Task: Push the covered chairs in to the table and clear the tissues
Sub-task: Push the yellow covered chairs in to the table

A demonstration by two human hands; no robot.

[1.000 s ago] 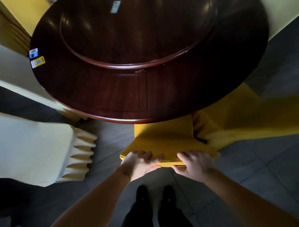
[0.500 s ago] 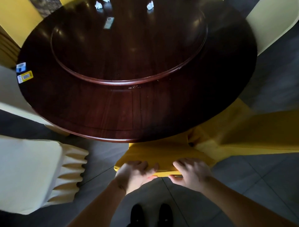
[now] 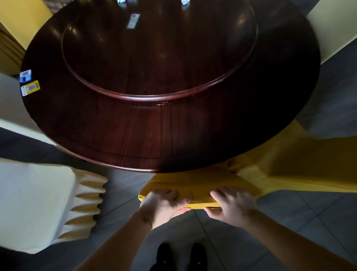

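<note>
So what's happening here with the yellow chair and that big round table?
A person is tidying a dining room. Both hands, left hand and right hand, grip the top of the back of a yellow-covered chair, whose seat is tucked under the round dark wooden table. A cream-covered chair to the left stands clear of the table. Small white things, perhaps tissues, lie at the table's far edge.
</note>
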